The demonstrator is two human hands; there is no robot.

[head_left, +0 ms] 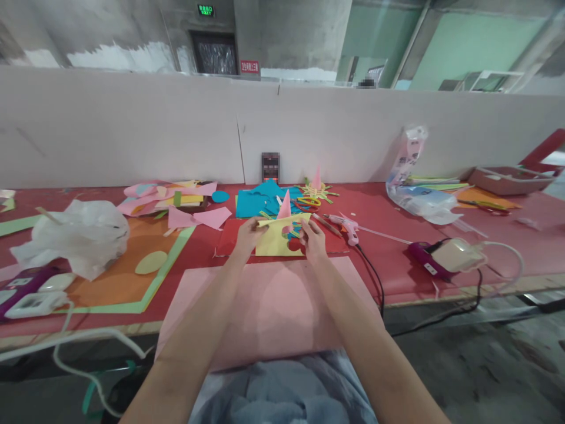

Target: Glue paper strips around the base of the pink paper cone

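A sheet of yellow paper [276,242] with cut-out openings at its right part is stretched between my two hands. My left hand [249,234] pinches its upper left edge, and my right hand [313,237] is closed on its right side. Just behind the sheet rises a pink paper cone [285,206]; its base is hidden. Blue paper pieces [256,200] lie beyond it, with yellow-and-orange-handled scissors [308,203] on their right. To the right of my right hand are a pen-like stick [327,225] and a pink hot glue gun [351,228]. Red sheets [227,237] lie under the yellow paper.
A large pink sheet [265,306] spreads before me. Left are a crumpled white plastic bag [79,235], orange paper [128,271] and paper scraps [176,197]. Right are a purple power strip [426,262] with cords, a plastic bag [419,197] and a tray [507,179]. A white partition [176,129] stands behind.
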